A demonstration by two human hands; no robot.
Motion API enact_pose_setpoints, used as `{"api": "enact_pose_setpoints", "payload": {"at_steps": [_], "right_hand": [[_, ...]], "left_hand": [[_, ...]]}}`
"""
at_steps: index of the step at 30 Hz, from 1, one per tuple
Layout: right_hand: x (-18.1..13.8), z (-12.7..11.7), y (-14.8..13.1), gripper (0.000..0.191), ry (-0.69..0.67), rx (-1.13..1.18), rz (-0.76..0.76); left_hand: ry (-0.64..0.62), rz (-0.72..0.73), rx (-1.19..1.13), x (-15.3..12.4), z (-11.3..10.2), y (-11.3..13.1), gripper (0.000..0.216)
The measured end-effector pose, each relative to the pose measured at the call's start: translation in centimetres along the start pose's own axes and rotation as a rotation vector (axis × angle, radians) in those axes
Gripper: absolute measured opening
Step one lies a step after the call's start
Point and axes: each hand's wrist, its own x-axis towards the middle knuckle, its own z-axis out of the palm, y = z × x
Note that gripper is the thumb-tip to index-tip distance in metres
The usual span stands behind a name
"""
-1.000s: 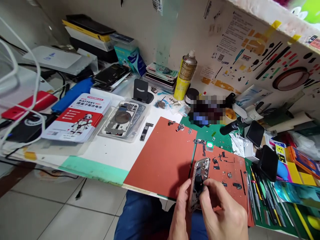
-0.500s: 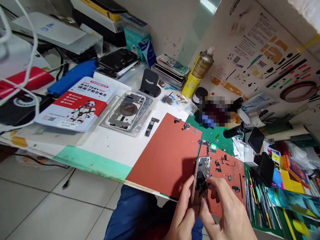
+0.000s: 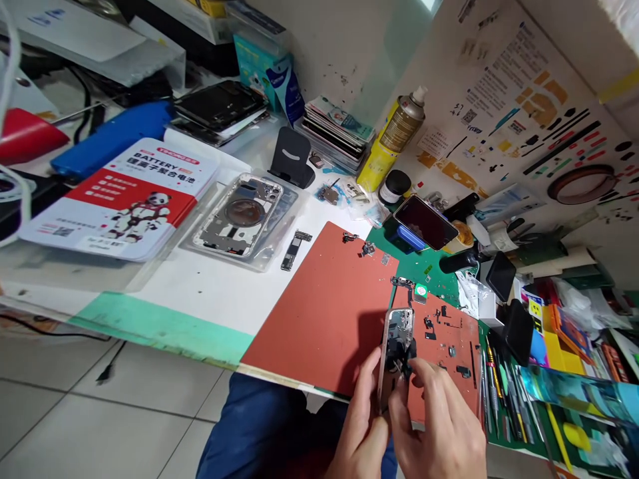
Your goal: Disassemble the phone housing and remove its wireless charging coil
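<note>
Holding phone housing (image 3: 393,346) by left edge in left hand (image 3: 359,422), lower centre-right of frame, with long axis running up-frame. Touching inner face from the right with bent fingers of right hand (image 3: 439,412); cannot tell whether pinching.

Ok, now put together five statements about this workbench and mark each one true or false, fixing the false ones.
1. The left hand holds the phone frame. True.
2. The right hand touches the spray can. False: the right hand is at the phone frame.
3. The circuit board lies on the white surface, left of the red-brown mat. True.
4. The panda-printed box is green. False: the box is mainly red and white.
5. The slim tools lie right of that mat. True.
</note>
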Motion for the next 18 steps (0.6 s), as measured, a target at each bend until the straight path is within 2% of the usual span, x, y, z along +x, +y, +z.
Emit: {"api": "enact_pose_setpoints", "payload": {"at_steps": [9,13,18], "right_hand": [[0.1,0.4,-0.6,0.018,-0.040,-0.086,0.063],[0.1,0.5,-0.9,0.022,-0.004,-0.119,0.043],[0.0,0.4,-1.1,0.023,0.003,-0.070,0.061]], "left_hand": [[0.030,0.051,-0.069,0.8,0.8,-1.1,0.057],[-0.006,0.052,-0.129,0.8,0.9,-1.5,0.060],[-0.067,0.086,-0.282,0.3,1.1,-1.1,0.051]]}}
